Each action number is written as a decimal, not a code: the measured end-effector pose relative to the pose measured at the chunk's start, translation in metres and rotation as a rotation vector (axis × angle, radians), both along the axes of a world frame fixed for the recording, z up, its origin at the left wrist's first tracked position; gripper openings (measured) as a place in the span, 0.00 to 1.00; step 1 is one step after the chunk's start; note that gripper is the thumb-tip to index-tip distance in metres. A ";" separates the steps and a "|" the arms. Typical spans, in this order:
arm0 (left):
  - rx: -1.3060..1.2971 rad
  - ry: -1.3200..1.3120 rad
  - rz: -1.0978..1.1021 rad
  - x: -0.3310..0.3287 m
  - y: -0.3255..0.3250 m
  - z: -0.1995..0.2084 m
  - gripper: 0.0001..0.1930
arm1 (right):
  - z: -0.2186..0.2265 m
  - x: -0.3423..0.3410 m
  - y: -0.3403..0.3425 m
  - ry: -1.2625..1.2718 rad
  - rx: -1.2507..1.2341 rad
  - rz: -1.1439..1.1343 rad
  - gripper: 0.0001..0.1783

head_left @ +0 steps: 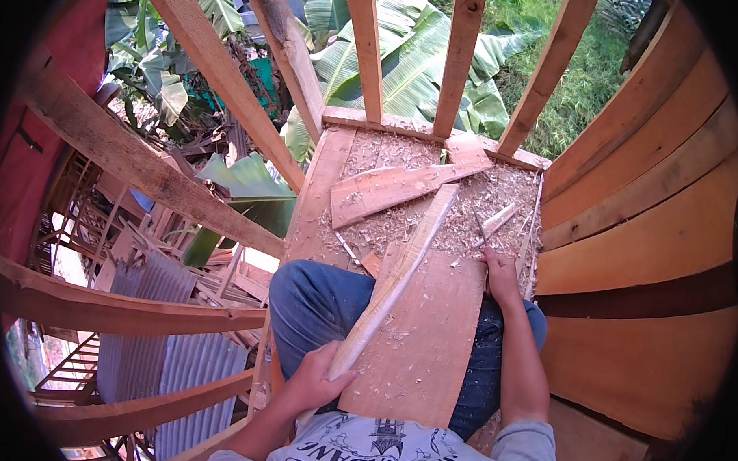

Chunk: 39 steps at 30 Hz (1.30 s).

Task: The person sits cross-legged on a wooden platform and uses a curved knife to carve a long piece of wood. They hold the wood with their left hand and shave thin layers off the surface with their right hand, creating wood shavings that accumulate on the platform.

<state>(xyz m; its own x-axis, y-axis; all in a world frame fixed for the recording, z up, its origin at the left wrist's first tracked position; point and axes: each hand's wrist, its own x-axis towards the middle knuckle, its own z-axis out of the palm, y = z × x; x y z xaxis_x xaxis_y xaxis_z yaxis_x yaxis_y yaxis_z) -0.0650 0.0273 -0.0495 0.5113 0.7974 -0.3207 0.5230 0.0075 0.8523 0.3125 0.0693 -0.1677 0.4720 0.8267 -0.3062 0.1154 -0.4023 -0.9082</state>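
Note:
My left hand (321, 378) is closed round the near end of a long, pale strip of wood (400, 282). The strip slants away from me and a little to the right, above a wide flat board (430, 334) that rests across my lap. On the right, by my knee, my right hand (501, 274) is closed on a knife, with its slim blade (480, 227) pointing away from me. Its handle is mostly hidden in my fingers. A curved, cut plank (399, 187) lies beyond the strip's far end.
Wood shavings (396, 153) cover the plank floor, with an offcut (499, 220) among them. Upright slats (458, 59) fence the far side, and wide orange-brown boards (645, 240) wall the right. Beyond the left rails lie corrugated sheets (205, 387) and scrap timber. Banana leaves (391, 56) hang outside.

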 end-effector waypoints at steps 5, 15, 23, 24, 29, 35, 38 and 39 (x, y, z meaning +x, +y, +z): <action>0.172 -0.068 -0.063 -0.007 -0.013 0.008 0.22 | 0.012 -0.007 -0.025 -0.137 0.157 0.010 0.27; 0.104 0.022 -0.146 -0.049 -0.035 0.003 0.16 | 0.025 -0.022 -0.032 -0.496 0.149 -0.090 0.30; 0.095 0.080 -0.069 -0.058 -0.055 -0.019 0.16 | 0.085 -0.065 -0.074 -0.351 0.327 -0.045 0.28; 0.089 0.066 -0.061 -0.055 -0.055 -0.024 0.16 | 0.093 -0.073 -0.085 -0.502 0.307 0.050 0.27; 0.030 0.059 -0.073 -0.044 -0.043 -0.033 0.15 | 0.113 -0.109 -0.101 -0.859 0.139 0.318 0.27; 0.009 0.040 -0.098 -0.044 -0.035 -0.042 0.18 | 0.109 -0.120 -0.094 -0.967 0.006 0.428 0.27; 0.017 0.094 -0.137 -0.041 -0.032 -0.045 0.19 | 0.102 -0.112 -0.082 -1.011 -0.003 0.351 0.26; 0.030 0.124 -0.175 -0.043 -0.031 -0.047 0.19 | 0.099 -0.107 -0.076 -1.027 -0.001 0.306 0.27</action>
<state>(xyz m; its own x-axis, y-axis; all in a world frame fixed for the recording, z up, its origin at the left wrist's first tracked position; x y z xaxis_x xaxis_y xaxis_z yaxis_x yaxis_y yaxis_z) -0.1077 -0.0035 -0.0967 0.6010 0.7101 -0.3669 0.6146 -0.1170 0.7801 0.2060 -0.0062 -0.0690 0.2769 0.9535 0.1190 0.9201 -0.2273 -0.3190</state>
